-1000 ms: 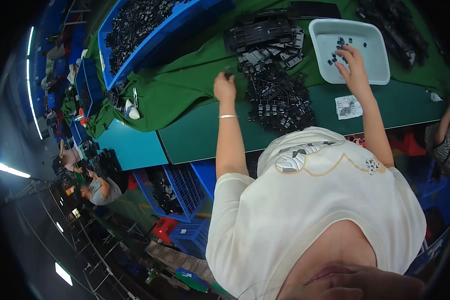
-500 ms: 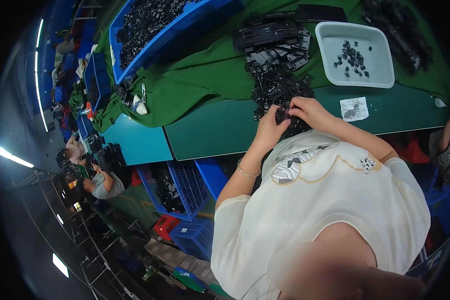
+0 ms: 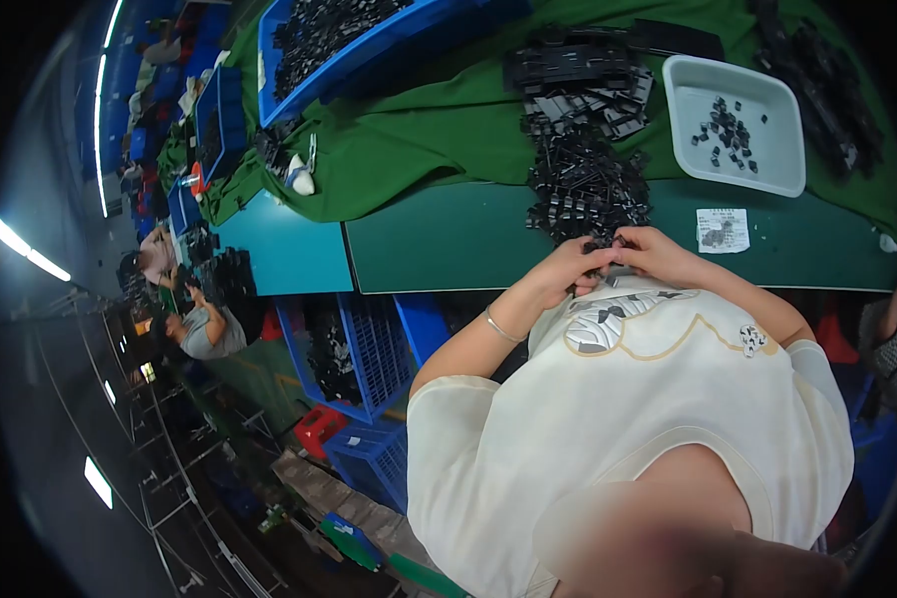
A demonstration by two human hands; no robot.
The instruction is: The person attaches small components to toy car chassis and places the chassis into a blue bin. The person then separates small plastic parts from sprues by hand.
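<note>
My left hand (image 3: pixel 570 267), with a bracelet on its wrist, and my right hand (image 3: pixel 660 254) meet at the table's front edge, close to my shirt. Fingers of both are pinched around a small black plastic part (image 3: pixel 596 247), mostly hidden by the fingertips. Just beyond them lies a heap of small black plastic parts (image 3: pixel 588 184) on the green tabletop. Behind that heap, larger flat black plastic pieces (image 3: pixel 583 70) are stacked. To the right, a white tub (image 3: pixel 680 130) holds several small dark pieces.
A printed paper slip (image 3: pixel 723 230) lies right of my hands. Back left stands a blue crate (image 3: pixel 369 50) full of black parts on green cloth (image 3: pixel 399 149). More black pieces (image 3: pixel 817 90) lie far right. Co-workers (image 3: pixel 214 329) sit at left; blue crates (image 3: pixel 374 448) stand below the table.
Both hands have drawn back from the heap toward my body and come together at the table edge, holding a black part. The whole view has shifted slightly.
</note>
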